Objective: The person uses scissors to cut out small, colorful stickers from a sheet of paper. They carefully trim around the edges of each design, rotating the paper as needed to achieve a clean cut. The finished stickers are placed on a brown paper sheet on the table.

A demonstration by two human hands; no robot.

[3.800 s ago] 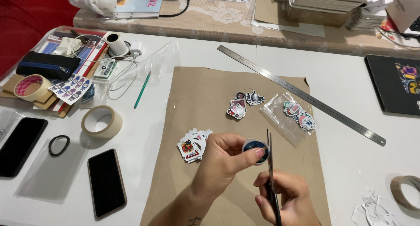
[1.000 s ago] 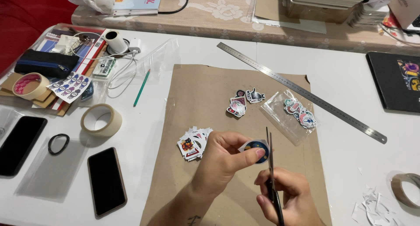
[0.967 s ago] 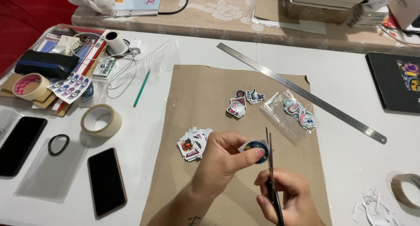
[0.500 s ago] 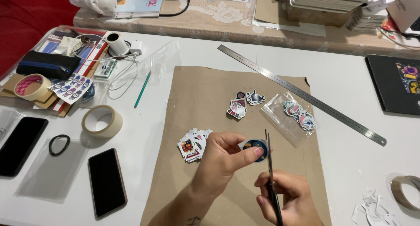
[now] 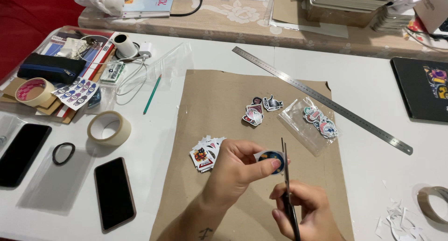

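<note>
From above, little has changed since half a second ago: the left hand [image 5: 235, 168] still pinches the round sticker [image 5: 271, 160] at centre, and the right hand [image 5: 305, 213], closed round the scissors [image 5: 285, 175], has edged the blades along its rim, so trimming continues. Brown paper [image 5: 219, 96] covers the white table [image 5: 373, 73]; a ruler [image 5: 322, 99] lies at one o'clock, a tape roll [image 5: 109, 127] at nine.
</note>
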